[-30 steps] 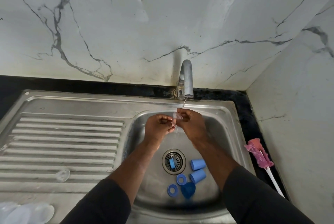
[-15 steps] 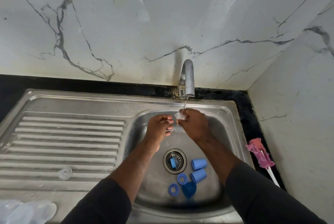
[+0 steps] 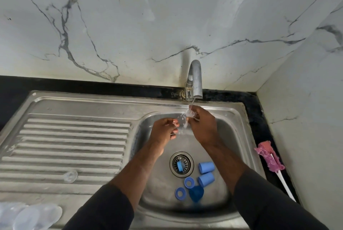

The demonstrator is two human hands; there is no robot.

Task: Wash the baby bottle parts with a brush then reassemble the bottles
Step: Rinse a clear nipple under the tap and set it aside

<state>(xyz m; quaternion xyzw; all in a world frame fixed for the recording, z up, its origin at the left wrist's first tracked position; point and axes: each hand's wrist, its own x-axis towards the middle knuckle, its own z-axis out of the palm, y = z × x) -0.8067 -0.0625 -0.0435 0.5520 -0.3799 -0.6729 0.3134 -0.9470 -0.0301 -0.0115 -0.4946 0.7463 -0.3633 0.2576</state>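
Clear little silicone bottle part (image 3: 189, 112) sat right under the steel tap's (image 3: 194, 79) spout, pinched in the right hand's (image 3: 203, 127) curled fingers (image 3: 194, 117). Left hand (image 3: 163, 131) hung just left of the stream, relaxed, apparently holding nothing. Pink bristle brush (image 3: 269, 159) lay well right of the tap on the black desk (image 3: 259, 111), so the right hand was nearer to it.

Clear nipple (image 3: 190, 113) beneath tap (image 3: 194, 79), blue caps (image 3: 206, 167) lying in sink (image 3: 232, 114)
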